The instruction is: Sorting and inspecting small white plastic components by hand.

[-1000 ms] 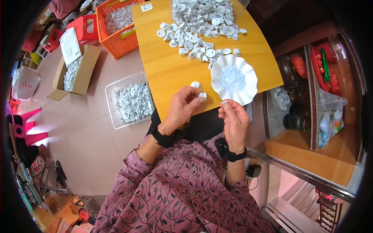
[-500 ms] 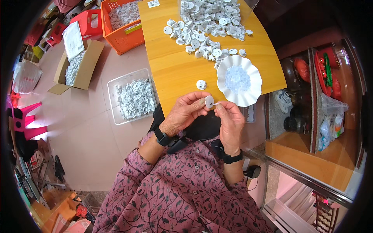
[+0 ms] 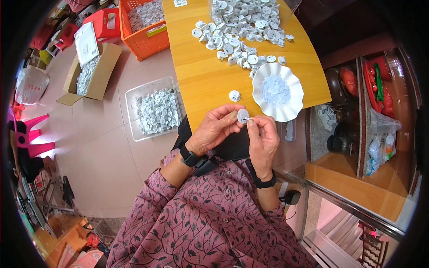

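Between the thumb and fingers of my left hand (image 3: 212,130) is a round white plastic piece (image 3: 242,115), its flat disc face turned toward me. My right hand (image 3: 263,140) pinches a small pale sliver (image 3: 248,119) against the disc's right side; its exact shape is too small to tell. Just beyond my fingers, one similar white piece (image 3: 234,95) lies alone on the yellow wooden table (image 3: 196,85). To its right stands a white wavy-edged dish (image 3: 295,105) with small translucent bits (image 3: 275,90) inside. A heap of white round pieces (image 3: 243,27) covers the table's far part.
Left of the table, a clear plastic bin (image 3: 129,114) full of white pieces sits on the floor. An orange crate (image 3: 149,44) and an open cardboard box (image 3: 107,67) hold more. A shelf cabinet (image 3: 335,172) stands at the right, and a pink stool (image 3: 33,129) at the far left.
The disc has turned slightly to face me more. Both hands keep their grip in nearly the same place; the whole view has shifted a little.
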A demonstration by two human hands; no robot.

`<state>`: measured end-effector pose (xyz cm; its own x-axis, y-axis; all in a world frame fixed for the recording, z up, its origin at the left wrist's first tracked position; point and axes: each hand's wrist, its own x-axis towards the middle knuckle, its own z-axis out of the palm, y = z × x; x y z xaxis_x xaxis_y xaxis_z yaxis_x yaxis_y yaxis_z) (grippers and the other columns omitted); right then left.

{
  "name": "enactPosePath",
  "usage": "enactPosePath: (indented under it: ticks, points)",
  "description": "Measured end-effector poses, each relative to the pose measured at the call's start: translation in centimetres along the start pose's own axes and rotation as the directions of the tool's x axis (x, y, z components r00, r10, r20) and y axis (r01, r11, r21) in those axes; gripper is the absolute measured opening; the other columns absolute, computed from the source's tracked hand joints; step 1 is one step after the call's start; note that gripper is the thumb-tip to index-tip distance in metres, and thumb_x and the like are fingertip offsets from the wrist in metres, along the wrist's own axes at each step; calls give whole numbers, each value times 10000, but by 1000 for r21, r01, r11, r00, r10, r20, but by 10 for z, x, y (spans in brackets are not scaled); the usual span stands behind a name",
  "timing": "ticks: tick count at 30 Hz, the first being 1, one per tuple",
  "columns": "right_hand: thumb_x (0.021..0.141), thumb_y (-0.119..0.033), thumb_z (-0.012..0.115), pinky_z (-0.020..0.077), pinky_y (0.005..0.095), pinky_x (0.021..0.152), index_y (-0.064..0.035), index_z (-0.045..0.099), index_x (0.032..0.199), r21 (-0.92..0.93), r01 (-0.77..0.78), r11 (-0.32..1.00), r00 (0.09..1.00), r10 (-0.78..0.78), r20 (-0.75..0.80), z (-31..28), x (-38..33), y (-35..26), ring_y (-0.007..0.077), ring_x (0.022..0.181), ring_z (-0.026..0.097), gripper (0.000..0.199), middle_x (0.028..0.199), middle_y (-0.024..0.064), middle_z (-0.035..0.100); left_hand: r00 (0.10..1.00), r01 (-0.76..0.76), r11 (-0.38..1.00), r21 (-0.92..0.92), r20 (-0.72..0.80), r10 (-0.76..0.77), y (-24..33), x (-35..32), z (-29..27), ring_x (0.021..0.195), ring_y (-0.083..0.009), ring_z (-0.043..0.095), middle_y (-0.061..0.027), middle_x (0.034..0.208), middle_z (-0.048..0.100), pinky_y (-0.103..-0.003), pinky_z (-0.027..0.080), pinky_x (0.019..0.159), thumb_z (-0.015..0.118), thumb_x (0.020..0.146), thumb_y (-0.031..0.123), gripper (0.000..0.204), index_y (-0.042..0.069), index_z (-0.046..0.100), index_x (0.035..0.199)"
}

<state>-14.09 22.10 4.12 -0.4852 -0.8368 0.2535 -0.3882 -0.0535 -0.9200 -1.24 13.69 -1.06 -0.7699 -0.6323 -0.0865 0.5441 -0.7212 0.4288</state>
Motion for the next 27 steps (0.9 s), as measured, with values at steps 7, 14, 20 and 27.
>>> enactPosePath:
  ticks: [7,14,20,27]
  points:
    - [902,-48,670,498,271,690,7,591,905,-2,28,1000,999,-28,-20,5,2,-3,141,760,589,96,912,76,594,1000,-12,1000,22,1,12,-1,-1,0,888,-128,655,-80,1076,658,-242,566,797,567,996,116,281,-6,580,1250]
    - [897,-57,675,507,280,694,9,592,896,-27,32,999,999,-33,-10,4,3,-2,156,761,602,106,913,88,592,1000,-27,999,39,-5,27,-2,-2,-1,883,-131,659,-83,1076,660,-245,565,801,573,993,110,278,-6,584,1245]
    - [895,-58,676,512,283,695,10,595,895,-57,57,997,998,-57,-11,5,4,-5,165,760,605,105,918,94,596,999,-49,996,80,-10,49,-1,-3,1,884,-134,659,-83,1086,659,-253,564,808,581,987,102,278,-7,588,1243]
    - [869,-10,685,517,290,702,5,597,896,-111,98,989,995,-97,21,2,5,-12,177,780,611,94,917,98,599,997,-74,989,127,-5,76,2,-6,3,925,-146,647,-87,1110,651,-270,553,837,595,977,90,285,5,589,1248]
